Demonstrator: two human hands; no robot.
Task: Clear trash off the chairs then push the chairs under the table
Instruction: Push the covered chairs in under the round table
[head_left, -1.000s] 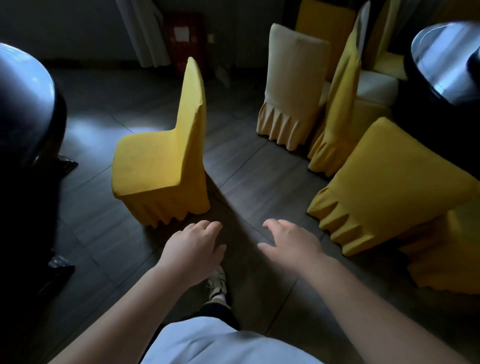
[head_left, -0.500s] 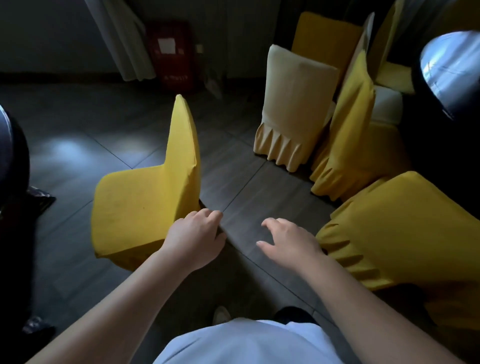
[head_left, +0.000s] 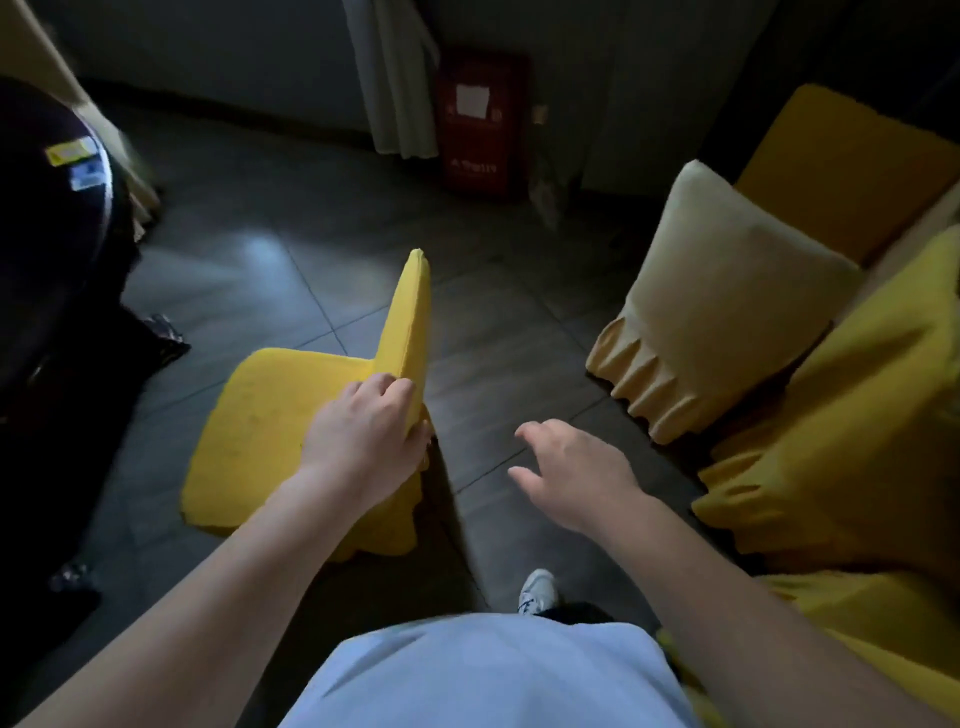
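Observation:
A yellow-covered chair (head_left: 270, 431) stands on the dark floor just ahead of me, its seat facing left and its back edge-on. My left hand (head_left: 363, 436) grips the near top edge of the chair's back, fingers curled over it. Its seat shows no trash. To the right of the chair my right hand (head_left: 571, 478) hovers over the floor with relaxed, spread fingers and holds nothing. The dark round table (head_left: 47, 223) is at the left edge.
A cream-covered chair (head_left: 711, 322) and yellow-covered chairs (head_left: 852, 431) crowd the right side. A red box (head_left: 478, 124) and a curtain (head_left: 395, 78) stand against the far wall. Bare floor lies between the chairs. My shoe (head_left: 537, 597) is below.
I have stepped closer and turned left. My left hand has reached the chair's back and taken hold of it. My right hand stays free beside it.

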